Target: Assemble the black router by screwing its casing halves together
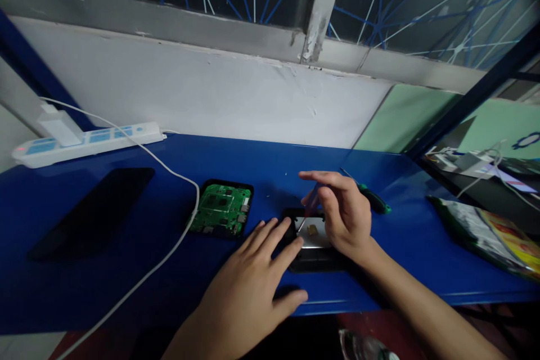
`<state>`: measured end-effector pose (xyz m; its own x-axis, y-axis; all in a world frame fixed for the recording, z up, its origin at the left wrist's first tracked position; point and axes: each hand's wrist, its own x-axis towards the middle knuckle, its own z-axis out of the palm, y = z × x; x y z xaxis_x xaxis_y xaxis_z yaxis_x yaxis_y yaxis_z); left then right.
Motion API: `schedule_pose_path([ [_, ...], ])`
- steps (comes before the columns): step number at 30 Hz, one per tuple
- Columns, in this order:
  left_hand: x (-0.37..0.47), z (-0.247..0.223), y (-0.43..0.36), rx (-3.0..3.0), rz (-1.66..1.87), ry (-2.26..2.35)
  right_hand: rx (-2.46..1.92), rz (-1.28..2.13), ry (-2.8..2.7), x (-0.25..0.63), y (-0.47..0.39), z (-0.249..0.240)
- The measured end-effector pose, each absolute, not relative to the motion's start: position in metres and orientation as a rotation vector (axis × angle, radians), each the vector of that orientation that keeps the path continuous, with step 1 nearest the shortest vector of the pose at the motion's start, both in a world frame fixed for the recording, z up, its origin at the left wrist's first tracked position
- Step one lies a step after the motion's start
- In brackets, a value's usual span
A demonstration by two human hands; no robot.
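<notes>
A black plastic casing (310, 260) with a silver metal plate (317, 240) inside lies on the blue table. My left hand (257, 270) rests flat with spread fingers at the casing's left edge. Over the plate, my right hand (348, 214) grips a small screwdriver (311, 202), its tip down at the plate's left side. A brownish square patch (312, 229) shows on the plate. To the left sits a green circuit board (221, 205) in a black tray-like shell. A second screwdriver, green and black (375, 199), lies behind my right hand.
A dark flat slab (97, 208) lies at the left, and a white cable (169, 252) runs past the circuit board. Behind stands a white power strip (97, 143) with a plugged-in charger (61, 126). A colourful packet (489, 233) lies at right.
</notes>
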<state>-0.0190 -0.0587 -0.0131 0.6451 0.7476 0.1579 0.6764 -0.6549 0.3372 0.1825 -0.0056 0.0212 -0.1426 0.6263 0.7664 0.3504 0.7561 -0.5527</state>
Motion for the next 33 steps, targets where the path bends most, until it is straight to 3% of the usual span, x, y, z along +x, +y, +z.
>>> schedule_pose_path([
  [6, -0.019, -0.011, -0.058, 2.638, 0.473, 1.134, -0.704, 0.43, -1.771, 0.183, -0.006, 0.022],
  [13, -0.02, -0.01, -0.058, 2.693, 0.477, 1.135, -0.739, 0.137, -1.689, 0.185, -0.007, 0.025],
  [33, -0.017, -0.01, -0.057, 2.658, 0.501, 1.18, -0.825, 0.475, -1.696, 0.182, -0.015, 0.032],
])
